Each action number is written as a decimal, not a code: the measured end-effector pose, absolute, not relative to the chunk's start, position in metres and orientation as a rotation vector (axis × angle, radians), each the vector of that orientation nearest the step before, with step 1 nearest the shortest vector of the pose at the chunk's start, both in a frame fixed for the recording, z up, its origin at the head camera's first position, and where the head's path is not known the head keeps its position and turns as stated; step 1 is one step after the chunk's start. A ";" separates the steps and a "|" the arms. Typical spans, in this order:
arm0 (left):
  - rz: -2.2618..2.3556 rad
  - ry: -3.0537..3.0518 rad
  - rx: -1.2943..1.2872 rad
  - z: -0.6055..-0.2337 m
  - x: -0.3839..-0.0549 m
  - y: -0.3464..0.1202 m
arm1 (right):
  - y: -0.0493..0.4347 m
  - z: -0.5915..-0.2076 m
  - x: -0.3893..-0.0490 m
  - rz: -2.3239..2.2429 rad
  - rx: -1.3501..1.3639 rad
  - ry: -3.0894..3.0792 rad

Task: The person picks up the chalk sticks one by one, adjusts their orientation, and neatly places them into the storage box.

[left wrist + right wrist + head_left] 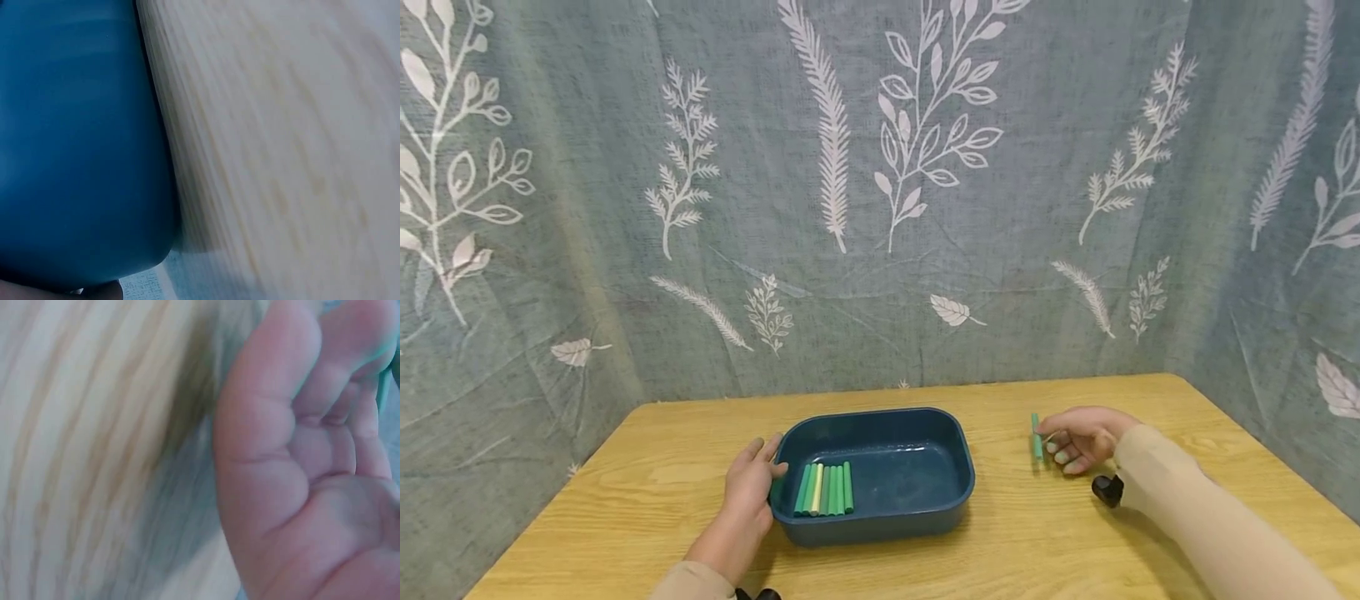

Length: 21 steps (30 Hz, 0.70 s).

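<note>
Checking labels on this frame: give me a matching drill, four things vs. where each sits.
Things:
1. left hand
2. right hand
3. row of green sticks
4. single green stick

Places:
A. inside the blue tub, left part
B. against the tub's left outer wall
C. on the table, right of the tub
D. at the single stick, fingers curled

Pairs: 1-B, 2-D, 3-A, 4-C

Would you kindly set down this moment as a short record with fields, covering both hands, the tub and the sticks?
surface: light wooden table
container: dark blue oval plastic tub, left of centre on the table
contents: row of green sticks lying side by side at the tub's left end
left hand: rests with straight fingers against the tub's left rim
right hand: fingers curled at a single green stick on the table, right of the tub
backdrop: grey-green cloth with white leaf print
</note>
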<state>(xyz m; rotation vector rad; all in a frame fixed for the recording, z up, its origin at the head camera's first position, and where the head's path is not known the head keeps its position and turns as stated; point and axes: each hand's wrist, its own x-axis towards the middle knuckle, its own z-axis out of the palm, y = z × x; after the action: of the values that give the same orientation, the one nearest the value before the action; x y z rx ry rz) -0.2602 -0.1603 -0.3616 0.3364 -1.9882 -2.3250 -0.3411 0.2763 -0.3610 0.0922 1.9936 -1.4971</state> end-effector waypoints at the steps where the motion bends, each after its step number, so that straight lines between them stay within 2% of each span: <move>1: -2.325 -1.990 0.338 -0.362 -0.260 -0.160 | 0.277 -0.360 -0.340 -1.523 0.085 1.977; 21: -2.328 -1.997 0.311 -0.366 -0.265 -0.160 | 0.240 -0.329 -0.316 -1.728 -0.164 1.890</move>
<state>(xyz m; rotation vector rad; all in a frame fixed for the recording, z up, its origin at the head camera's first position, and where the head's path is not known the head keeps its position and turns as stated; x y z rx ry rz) -0.2651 -0.1604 -0.3656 0.3108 -1.9973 -2.3281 -0.3163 0.2402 -0.3289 -0.1643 1.8904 -1.7278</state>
